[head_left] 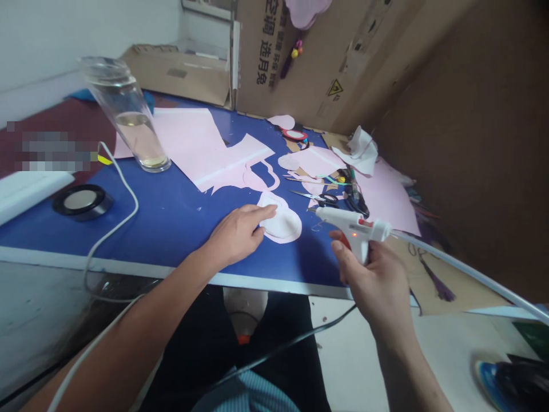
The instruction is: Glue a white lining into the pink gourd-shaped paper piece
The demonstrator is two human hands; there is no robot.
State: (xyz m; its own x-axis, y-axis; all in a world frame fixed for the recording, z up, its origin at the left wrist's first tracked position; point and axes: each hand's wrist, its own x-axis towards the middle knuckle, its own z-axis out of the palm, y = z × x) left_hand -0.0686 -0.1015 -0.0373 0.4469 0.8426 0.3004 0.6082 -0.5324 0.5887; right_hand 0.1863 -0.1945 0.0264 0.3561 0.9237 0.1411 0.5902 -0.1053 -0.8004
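A white, rounded cutout with a pink border (286, 224) lies on the blue table (180, 214). My left hand (238, 233) rests at its left side, with the index fingertip on its surface and the thumb at its edge. In my right hand (377, 274) is a white glue gun (343, 218), gripped by its handle. The gun's nozzle points left, a little to the right of the cutout and apart from it. An orange light glows on the gun, and a long glue stick (467, 272) extends from its back.
Pink paper sheets (193, 137), scissors (328, 199) and scraps lie behind the cutout. A glass bottle of liquid (139, 134) and a black tape roll (81, 201) stand left. Cardboard (309, 68) rises at the back. Cables hang at the table's front edge.
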